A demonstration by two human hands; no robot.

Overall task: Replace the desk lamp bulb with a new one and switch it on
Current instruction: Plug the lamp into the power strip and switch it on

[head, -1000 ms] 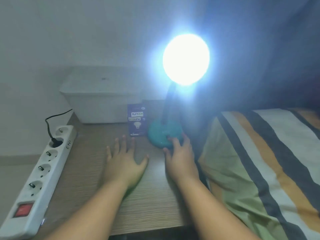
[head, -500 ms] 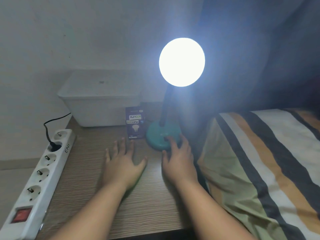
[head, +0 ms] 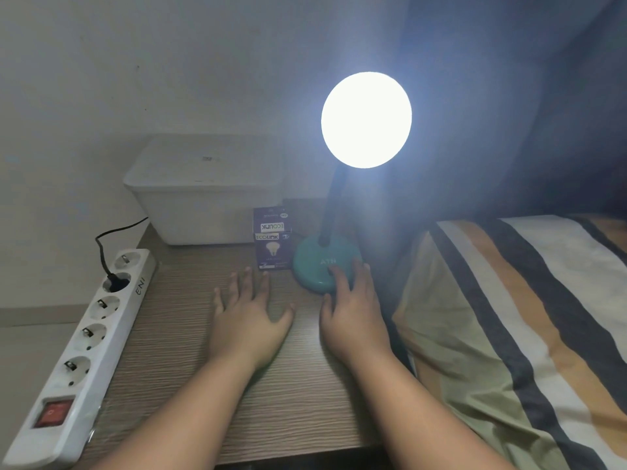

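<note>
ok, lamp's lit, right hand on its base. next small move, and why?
Probably switch the lamp off at its teal base, where fingers of the right hand rest. It is lit, the bulb box stands beside the base and no loose bulb shows, so the swap looks not yet begun. The switch itself is hidden.

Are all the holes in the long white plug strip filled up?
No, only one black plug is in the power strip; its other sockets have nothing plugged in.
</note>
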